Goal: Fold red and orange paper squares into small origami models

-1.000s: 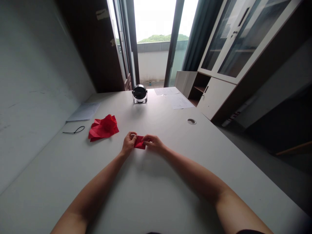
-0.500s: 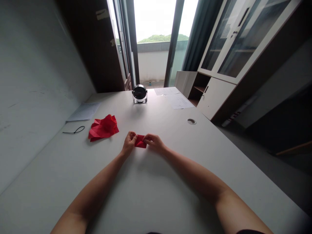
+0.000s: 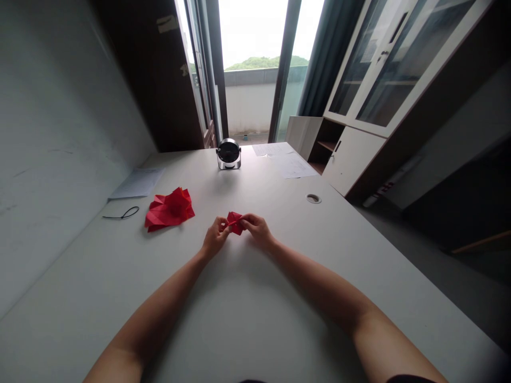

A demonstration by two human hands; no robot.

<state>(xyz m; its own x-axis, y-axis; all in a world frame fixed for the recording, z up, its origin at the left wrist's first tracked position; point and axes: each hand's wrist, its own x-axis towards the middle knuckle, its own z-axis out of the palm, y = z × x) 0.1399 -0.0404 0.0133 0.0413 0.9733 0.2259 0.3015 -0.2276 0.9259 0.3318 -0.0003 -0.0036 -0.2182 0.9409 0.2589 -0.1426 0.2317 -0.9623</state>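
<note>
A small piece of folded red paper (image 3: 235, 223) is held between my two hands, just above the white table (image 3: 239, 308). My left hand (image 3: 216, 234) pinches its left side between thumb and fingers. On the right side, my right hand (image 3: 257, 229) grips it with the thumb and fingertips. Creases run across the paper and parts of it stick up; my fingertips cover its edges. To the left of my hands lies a loose pile of larger folded red paper (image 3: 170, 210), touched by neither hand.
A round black-and-silver device on a stand (image 3: 229, 154) is at the table's far side. Paper sheets (image 3: 297, 166) lie at the back right, another sheet (image 3: 137, 183) at the left wall. A black cable tie (image 3: 122, 215) and a cable hole (image 3: 313, 198) flank the work area.
The small red paper has been turned from a flat rectangle to an angled shape with raised folds. Both hands have shifted slightly right, and my left fingers have a new hold.
</note>
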